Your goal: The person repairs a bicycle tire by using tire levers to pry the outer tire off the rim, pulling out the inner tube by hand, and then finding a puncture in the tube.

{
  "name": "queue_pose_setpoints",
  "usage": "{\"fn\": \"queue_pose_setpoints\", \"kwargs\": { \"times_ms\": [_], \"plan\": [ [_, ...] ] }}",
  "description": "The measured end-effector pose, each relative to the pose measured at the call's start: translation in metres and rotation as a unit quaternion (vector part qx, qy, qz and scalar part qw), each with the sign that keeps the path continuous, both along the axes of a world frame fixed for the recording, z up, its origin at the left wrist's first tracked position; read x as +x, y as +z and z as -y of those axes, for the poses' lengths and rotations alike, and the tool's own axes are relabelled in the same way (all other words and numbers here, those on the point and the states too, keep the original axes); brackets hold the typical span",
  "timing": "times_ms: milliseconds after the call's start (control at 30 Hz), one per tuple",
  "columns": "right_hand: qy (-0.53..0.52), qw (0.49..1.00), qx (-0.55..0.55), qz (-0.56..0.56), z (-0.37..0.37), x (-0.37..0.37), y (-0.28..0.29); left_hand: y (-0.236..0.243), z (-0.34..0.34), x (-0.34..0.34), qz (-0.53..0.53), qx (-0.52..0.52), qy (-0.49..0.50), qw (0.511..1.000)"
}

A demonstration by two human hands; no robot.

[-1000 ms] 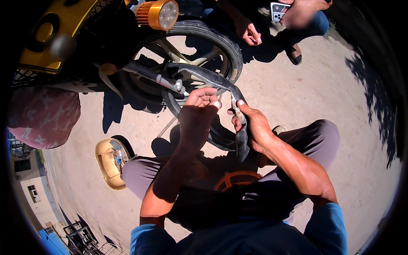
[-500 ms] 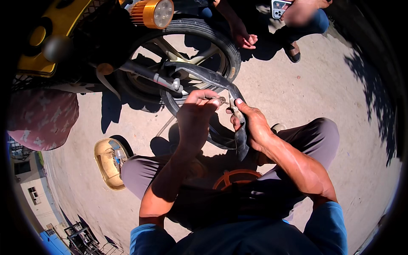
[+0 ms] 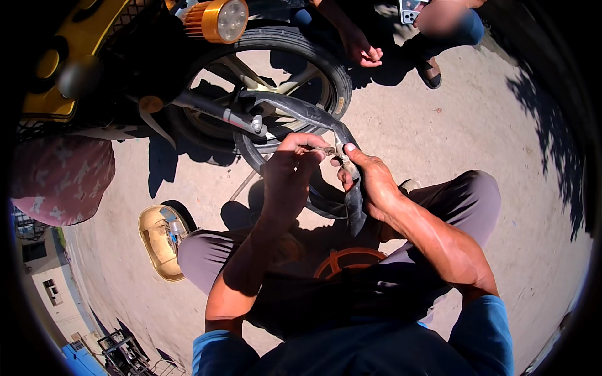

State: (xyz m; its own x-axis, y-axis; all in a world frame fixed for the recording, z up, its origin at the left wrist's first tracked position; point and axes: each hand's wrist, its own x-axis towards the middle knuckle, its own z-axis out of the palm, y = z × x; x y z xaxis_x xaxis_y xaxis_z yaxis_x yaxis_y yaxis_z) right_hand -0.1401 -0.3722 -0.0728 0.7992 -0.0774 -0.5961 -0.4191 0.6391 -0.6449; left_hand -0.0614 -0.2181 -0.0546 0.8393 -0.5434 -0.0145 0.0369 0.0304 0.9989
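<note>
A black inner tube (image 3: 301, 110) hangs out from the motorcycle wheel (image 3: 342, 81) and loops down in front of me. My right hand (image 3: 375, 178) is closed around a stretch of it, thumb on top, with the flattened end drooping below. There the tube's surface looks pale and scuffed. My left hand (image 3: 285, 169) pinches a small greyish-brown piece (image 3: 328, 151) between thumb and fingers, at the pale patch. What that piece is cannot be made out, and my fingers partly cover it.
A tan tray (image 3: 145, 238) with small items lies on the ground by my left knee. The motorcycle's grey fork leg (image 3: 219, 113) and orange lamp (image 3: 216, 22) are at upper left. Beyond the wheel are another person's hand (image 3: 364, 51) and sandalled foot (image 3: 430, 74).
My left fingers have moved the small piece slightly right and down, onto the tube's pale patch. My right hand keeps its hold. The view has shifted slightly.
</note>
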Motion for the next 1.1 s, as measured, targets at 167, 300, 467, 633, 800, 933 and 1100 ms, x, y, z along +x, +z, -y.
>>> {"fn": "queue_pose_setpoints", "kwargs": {
  "times_ms": [167, 300, 467, 633, 800, 933, 1100],
  "plan": [
    [0.002, 1.0, -0.009, 0.003, -0.0002, -0.0001, -0.0055, -0.0032, 0.0028, 0.0046, 0.047, -0.052, -0.044, 0.997],
    [0.001, 1.0, -0.014, 0.0, -0.0002, 0.0003, -0.0055, -0.0004, 0.0046, 0.0016, 0.0, -0.097, -0.046, 0.994],
    [0.003, 1.0, -0.014, 0.008, 0.0008, 0.0007, -0.0073, -0.0001, 0.0057, 0.0022, -0.008, -0.082, -0.025, 0.996],
    [-0.002, 1.0, -0.011, 0.008, 0.0012, 0.0005, -0.0054, -0.001, 0.0061, 0.0021, 0.01, -0.068, -0.022, 0.997],
    [-0.006, 1.0, -0.006, 0.009, 0.0008, 0.0011, -0.0045, 0.0024, 0.005, 0.0015, -0.005, -0.071, -0.01, 0.997],
    [-0.004, 1.0, -0.015, 0.015, 0.001, 0.0015, -0.0051, 0.0031, 0.0076, 0.0006, -0.013, -0.093, -0.015, 0.995],
    [-0.004, 1.0, -0.015, 0.016, 0.0005, 0.0015, -0.0085, 0.0017, 0.0065, 0.0012, 0.025, -0.065, -0.013, 0.998]
  ]
}}
